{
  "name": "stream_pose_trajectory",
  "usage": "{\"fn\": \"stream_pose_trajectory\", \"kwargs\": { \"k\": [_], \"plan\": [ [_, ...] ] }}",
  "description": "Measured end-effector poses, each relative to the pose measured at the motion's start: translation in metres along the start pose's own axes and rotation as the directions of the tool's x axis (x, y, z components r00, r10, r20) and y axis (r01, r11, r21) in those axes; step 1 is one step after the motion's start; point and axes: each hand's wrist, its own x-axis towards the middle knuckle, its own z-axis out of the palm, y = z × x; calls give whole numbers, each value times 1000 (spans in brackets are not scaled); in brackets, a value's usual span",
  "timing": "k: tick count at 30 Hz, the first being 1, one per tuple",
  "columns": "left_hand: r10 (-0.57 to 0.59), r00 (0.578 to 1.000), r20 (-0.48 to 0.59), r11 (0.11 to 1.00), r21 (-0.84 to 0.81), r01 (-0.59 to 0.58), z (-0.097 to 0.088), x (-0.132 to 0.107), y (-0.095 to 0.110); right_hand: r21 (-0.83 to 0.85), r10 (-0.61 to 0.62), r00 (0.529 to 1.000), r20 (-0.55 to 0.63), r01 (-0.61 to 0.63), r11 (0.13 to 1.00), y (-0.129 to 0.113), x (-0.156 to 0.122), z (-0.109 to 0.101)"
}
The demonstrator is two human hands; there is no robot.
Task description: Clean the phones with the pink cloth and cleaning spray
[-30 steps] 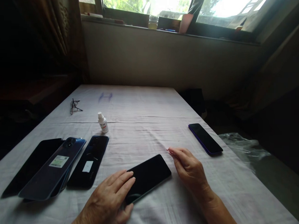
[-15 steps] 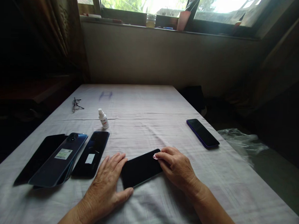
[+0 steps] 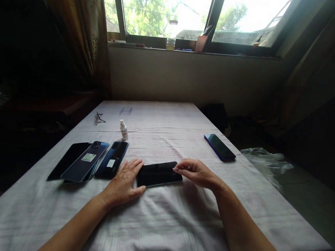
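Left fingers wide against a phone, right fingers pinched, contents unclear, white bottle beyond, phone pile leftward

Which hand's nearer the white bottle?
Left. The left hand is on the bottle's near side, toward the camera; the right hand is farther off, nearer the camera and well to its right.

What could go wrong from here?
The middle phone might slide if the left hand eases off its end. That hand is also close beside the neighboring phone and could nudge it toward the pile, where overlapping phones might shift. The right phone lies near the table's edge, so a bump could send it off.
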Motion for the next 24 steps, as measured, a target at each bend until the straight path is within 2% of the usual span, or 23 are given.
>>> {"fn": "stream_pose_trajectory", "kwargs": {
  "k": [5, 10, 17, 21, 24],
  "plan": [
    [-14, 1000, 16, 1000, -4, 14, -3, 1, 1, -119, 14, 997, -70, -22, 993, 7, 17, 9],
    [-35, 999, 19, 999, -5, 35, -4, 3, 2, -323, -49, 990, -136, 3, 946, 12, 17, 16],
    [-15, 1000, 13, 1000, -12, 16, -6, 3, 0, -475, -223, 972, -70, 164, 865, 17, 5, 14],
    [32, 999, -19, 999, -30, -33, -9, 6, 0, -501, -277, 960, -35, 223, 836, 18, 6, 11],
    [45, 998, -46, 998, -48, -48, -10, 8, 1, -484, -371, 928, 13, 331, 810, 17, -2, 9]
  ]
}}
